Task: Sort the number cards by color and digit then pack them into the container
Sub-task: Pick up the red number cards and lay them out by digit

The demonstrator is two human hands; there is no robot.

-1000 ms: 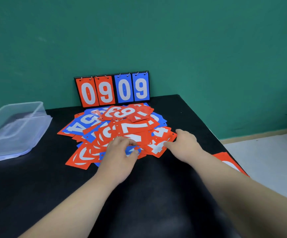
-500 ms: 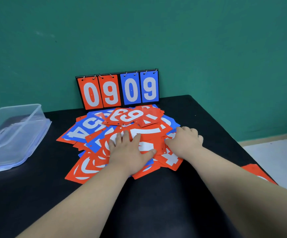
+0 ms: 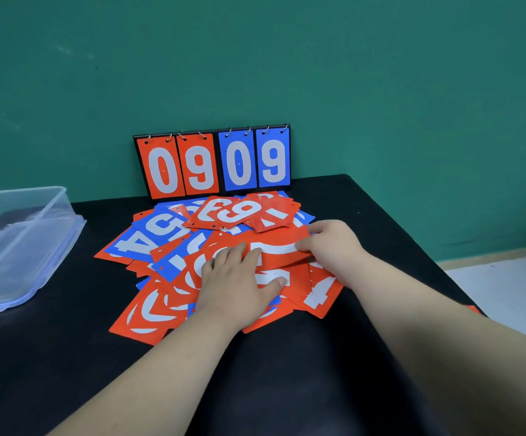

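Changed since half a second ago: right hand [image 3: 334, 247] now closed on the right end of a red plastic card with a white digit [image 3: 274, 247], thumb on its face, other fingers curled round the far edge, that end raised slightly off the heap. Left hand [image 3: 239, 278] barely displaced. Judged meaning: first card being drawn out for sorting. No sorted stacks visible, nothing packed.

Near: black matte tabletop [image 3: 287, 388], both forearms crossing it toward the heap.

Middle: left hand flat, fingers straight and spread, pressing on the loose heap of red and blue number cards [image 3: 161, 234], gripping nothing, probably pinning lower cards. Right hand pinched tight on the raised card. Digit partly covered, not read with certainty. Heap at table centre, cards overlapping at all angles.

Left, well apart from the heap: clear rectangular plastic container [image 3: 19, 240], interior unclear.

Right table edge: corner of one stray red card [image 3: 473, 309].

Far: black flip scoreboard [image 3: 211, 165], upright against the green wall [image 3: 381, 89], just behind the heap, showing red 0 9 and blue 0 9.
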